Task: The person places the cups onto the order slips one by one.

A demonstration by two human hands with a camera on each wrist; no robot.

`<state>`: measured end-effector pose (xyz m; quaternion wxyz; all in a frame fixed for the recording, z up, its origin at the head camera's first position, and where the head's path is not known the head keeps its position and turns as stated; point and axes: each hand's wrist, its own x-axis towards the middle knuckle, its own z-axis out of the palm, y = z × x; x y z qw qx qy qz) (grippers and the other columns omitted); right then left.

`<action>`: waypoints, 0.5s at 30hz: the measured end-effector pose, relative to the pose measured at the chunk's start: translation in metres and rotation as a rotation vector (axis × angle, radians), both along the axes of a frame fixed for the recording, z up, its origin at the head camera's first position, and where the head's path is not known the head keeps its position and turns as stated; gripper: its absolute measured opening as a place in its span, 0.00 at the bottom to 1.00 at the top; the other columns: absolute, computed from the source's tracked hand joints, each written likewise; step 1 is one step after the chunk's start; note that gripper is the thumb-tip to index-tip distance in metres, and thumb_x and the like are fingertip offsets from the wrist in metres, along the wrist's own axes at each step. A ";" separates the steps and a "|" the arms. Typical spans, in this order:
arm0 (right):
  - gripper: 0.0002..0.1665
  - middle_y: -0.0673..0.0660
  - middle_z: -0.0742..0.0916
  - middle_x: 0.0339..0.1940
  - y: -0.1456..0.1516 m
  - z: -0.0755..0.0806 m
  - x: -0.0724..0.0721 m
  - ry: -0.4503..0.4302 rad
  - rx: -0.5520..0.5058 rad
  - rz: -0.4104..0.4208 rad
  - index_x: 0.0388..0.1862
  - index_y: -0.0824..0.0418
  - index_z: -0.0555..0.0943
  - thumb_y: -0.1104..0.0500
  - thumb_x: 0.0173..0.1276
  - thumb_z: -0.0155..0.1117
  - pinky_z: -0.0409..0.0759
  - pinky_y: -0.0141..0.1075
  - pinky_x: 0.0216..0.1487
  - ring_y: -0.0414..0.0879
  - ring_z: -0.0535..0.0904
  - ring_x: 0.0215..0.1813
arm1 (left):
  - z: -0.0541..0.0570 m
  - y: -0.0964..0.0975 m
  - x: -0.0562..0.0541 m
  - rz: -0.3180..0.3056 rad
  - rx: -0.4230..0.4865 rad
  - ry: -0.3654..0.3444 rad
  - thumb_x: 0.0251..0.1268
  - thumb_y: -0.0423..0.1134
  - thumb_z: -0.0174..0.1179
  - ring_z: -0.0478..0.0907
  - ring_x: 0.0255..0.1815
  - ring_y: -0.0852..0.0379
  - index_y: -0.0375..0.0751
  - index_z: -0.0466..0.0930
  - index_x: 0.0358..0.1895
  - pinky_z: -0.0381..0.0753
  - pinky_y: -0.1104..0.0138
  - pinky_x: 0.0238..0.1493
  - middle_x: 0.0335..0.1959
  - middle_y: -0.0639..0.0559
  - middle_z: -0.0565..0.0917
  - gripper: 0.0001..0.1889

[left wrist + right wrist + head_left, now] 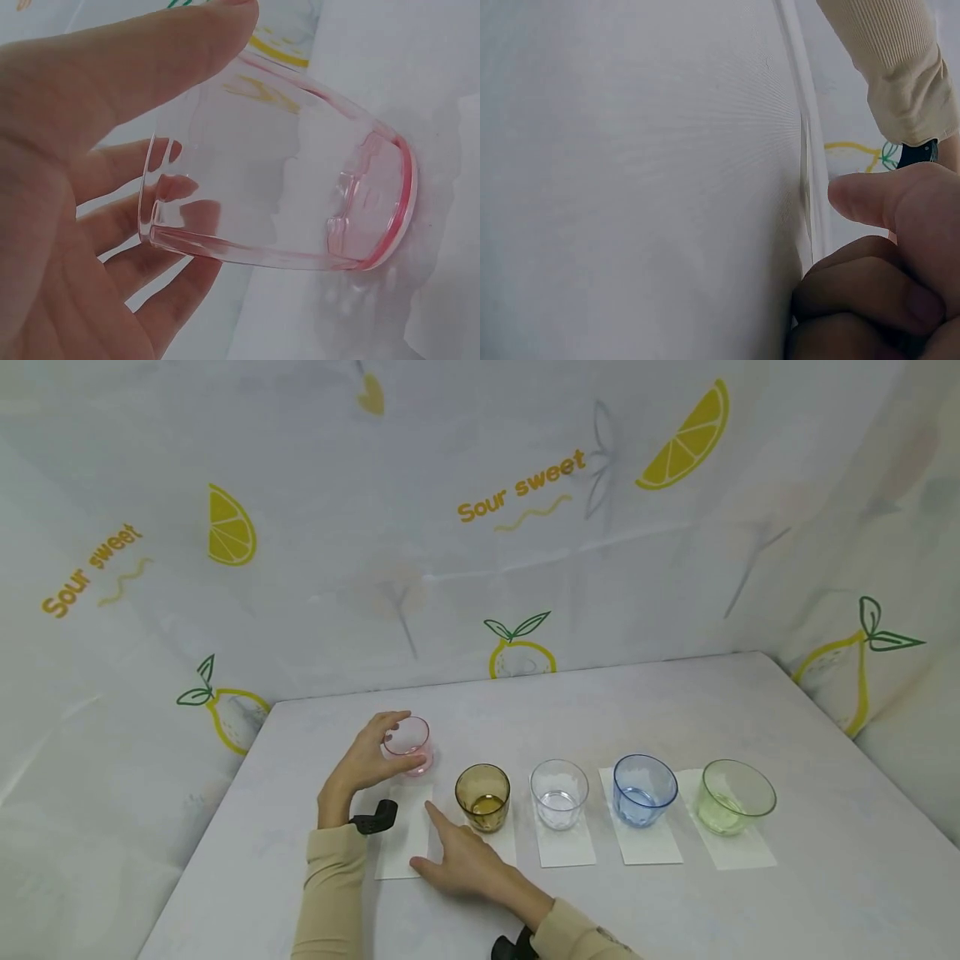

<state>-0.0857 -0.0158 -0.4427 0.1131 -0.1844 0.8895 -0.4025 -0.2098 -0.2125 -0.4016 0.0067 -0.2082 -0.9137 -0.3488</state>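
My left hand (362, 767) holds a clear pink drinking glass (422, 753) at the far left of a row of glasses. In the left wrist view the thumb and fingers go round its rim end, and the thick pink base (375, 202) points away from the palm, close over the tabletop. Just nearer to me lies a white paper strip (405, 843). My right hand (467, 862) is low over the strip's right side, index finger and thumb extended and apart, the other fingers loosely bent. An amber glass (483, 797) stands just beyond the right hand.
To the right, a clear glass (558, 793), a blue glass (643, 789) and a green glass (731, 797) stand upright on white paper strips. A white table (585, 714) meets a lemon-printed cloth backdrop (420, 593) at its far edge.
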 end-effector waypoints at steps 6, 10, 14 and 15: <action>0.47 0.65 0.83 0.68 -0.001 0.001 -0.002 -0.027 0.027 0.008 0.78 0.64 0.64 0.46 0.67 0.69 0.82 0.52 0.63 0.61 0.81 0.66 | -0.001 -0.001 -0.001 -0.003 -0.001 0.024 0.61 0.43 0.73 0.75 0.65 0.31 0.33 0.70 0.72 0.79 0.42 0.64 0.70 0.32 0.72 0.37; 0.48 0.66 0.83 0.67 -0.001 0.001 -0.004 -0.037 0.035 0.009 0.78 0.65 0.65 0.49 0.64 0.72 0.81 0.52 0.64 0.61 0.81 0.67 | 0.001 -0.001 0.000 -0.006 -0.004 0.048 0.60 0.42 0.74 0.76 0.64 0.33 0.30 0.71 0.71 0.80 0.44 0.63 0.69 0.32 0.74 0.38; 0.49 0.66 0.82 0.68 -0.002 0.000 -0.004 -0.064 0.034 0.004 0.78 0.64 0.64 0.50 0.63 0.73 0.80 0.55 0.65 0.62 0.80 0.67 | 0.009 0.000 0.003 -0.025 0.000 0.054 0.59 0.42 0.75 0.76 0.64 0.35 0.30 0.71 0.71 0.81 0.45 0.64 0.68 0.33 0.74 0.38; 0.50 0.66 0.82 0.68 -0.002 0.000 -0.005 -0.071 0.034 0.003 0.79 0.64 0.64 0.50 0.62 0.73 0.80 0.55 0.66 0.62 0.80 0.68 | 0.011 0.000 0.004 -0.030 0.003 0.051 0.58 0.42 0.75 0.76 0.64 0.35 0.31 0.71 0.71 0.81 0.46 0.64 0.68 0.33 0.75 0.38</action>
